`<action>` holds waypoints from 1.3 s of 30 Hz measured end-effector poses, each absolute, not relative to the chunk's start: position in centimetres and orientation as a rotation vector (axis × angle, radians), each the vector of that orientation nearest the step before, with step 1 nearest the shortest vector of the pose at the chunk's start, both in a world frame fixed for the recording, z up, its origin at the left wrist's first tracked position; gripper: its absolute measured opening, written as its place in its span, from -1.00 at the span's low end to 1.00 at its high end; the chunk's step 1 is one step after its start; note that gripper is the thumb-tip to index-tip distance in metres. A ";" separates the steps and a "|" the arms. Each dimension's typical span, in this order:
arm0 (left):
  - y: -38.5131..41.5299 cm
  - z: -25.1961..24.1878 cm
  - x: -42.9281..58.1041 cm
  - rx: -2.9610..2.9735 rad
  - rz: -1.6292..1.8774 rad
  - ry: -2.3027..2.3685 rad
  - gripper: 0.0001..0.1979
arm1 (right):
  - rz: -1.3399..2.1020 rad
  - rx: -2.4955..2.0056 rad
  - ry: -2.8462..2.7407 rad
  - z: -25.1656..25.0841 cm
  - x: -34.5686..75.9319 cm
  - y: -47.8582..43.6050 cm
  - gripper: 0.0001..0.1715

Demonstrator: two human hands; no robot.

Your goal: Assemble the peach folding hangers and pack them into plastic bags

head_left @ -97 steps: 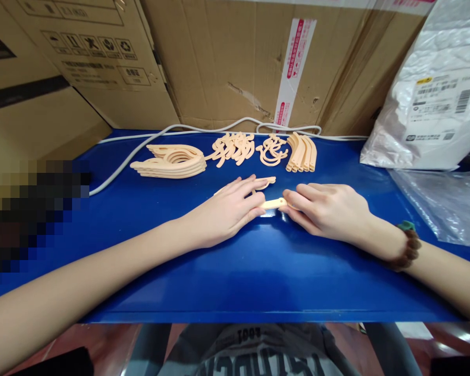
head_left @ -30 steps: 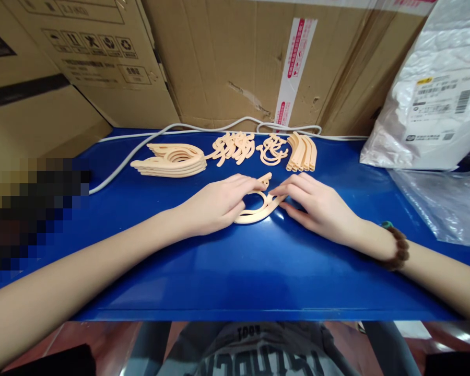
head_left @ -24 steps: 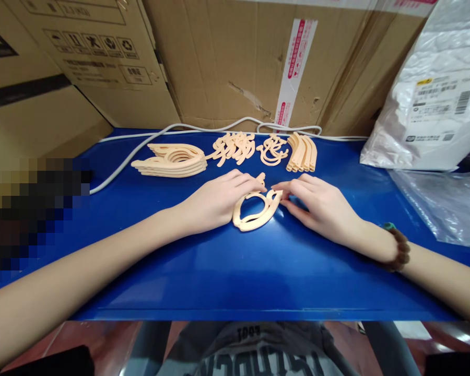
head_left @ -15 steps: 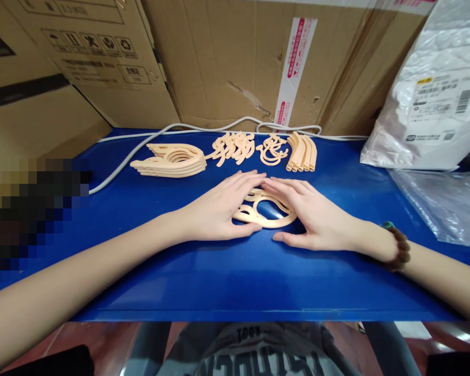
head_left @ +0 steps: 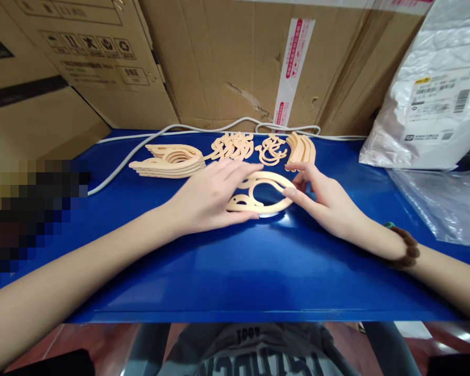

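Between my hands is a beige plastic folding hanger (head_left: pixel 276 209), a flat loop with curved openings, tilted up off the blue table. My left hand (head_left: pixel 209 196) holds its left end, fingers over the far side and thumb along the near edge; the palm hides that end. At the rounded right end, my right hand (head_left: pixel 323 201) pinches the rim between thumb and fingers. Beyond my left hand lies a stack of similar beige folded hangers (head_left: pixel 166 162). Small curvy beige pieces (head_left: pixel 233 146), hook-shaped beige pieces (head_left: pixel 271 150) and curved beige arms (head_left: pixel 303 149) are grouped to its right.
A white cable (head_left: pixel 137 149) runs along the back of the blue table (head_left: pixel 219 282). Cardboard boxes (head_left: pixel 227 57) wall off the back and left. On the right stand a white plastic parcel bag (head_left: pixel 426 120) and a clear plastic bag (head_left: pixel 442 203).
The folding hanger has risen from the table and tilted. My right hand has gone from resting flat over it to pinching its right end; my left hand has shifted slightly up and left.
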State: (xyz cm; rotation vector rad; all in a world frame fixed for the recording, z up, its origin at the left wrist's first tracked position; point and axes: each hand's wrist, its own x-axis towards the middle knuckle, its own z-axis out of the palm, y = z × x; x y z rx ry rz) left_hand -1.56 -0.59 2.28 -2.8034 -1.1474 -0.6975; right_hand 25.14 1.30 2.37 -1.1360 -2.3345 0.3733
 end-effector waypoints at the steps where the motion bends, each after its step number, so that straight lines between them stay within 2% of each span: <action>1: -0.5 2.9 -2.0 -2.760 -0.693 -1.175 -0.27 | 0.404 -1.148 -2.312 2.4 25.2 1.3 -0.38; 7: 1.2 7.2 -7.8 -2.597 -0.745 -1.534 -0.04 | 0.434 -1.124 -2.362 1.8 25.3 1.8 -0.45; 15: 4.5 7.3 -15.7 -2.502 -0.317 -1.875 -0.29 | 0.377 -1.113 -2.509 1.5 25.3 2.1 -0.58; 22: 5.1 6.7 -18.1 -2.545 -0.190 -1.925 -0.33 | 0.313 -1.083 -2.552 1.5 25.4 2.2 -0.59; 29: 5.6 6.8 -17.9 -2.527 0.023 -2.056 -0.20 | 0.312 -1.101 -2.557 1.5 25.3 2.2 -0.62; 39: 5.6 6.9 -17.6 -2.474 0.008 -2.132 -0.14 | 0.284 -1.099 -2.575 1.5 25.3 2.1 -0.63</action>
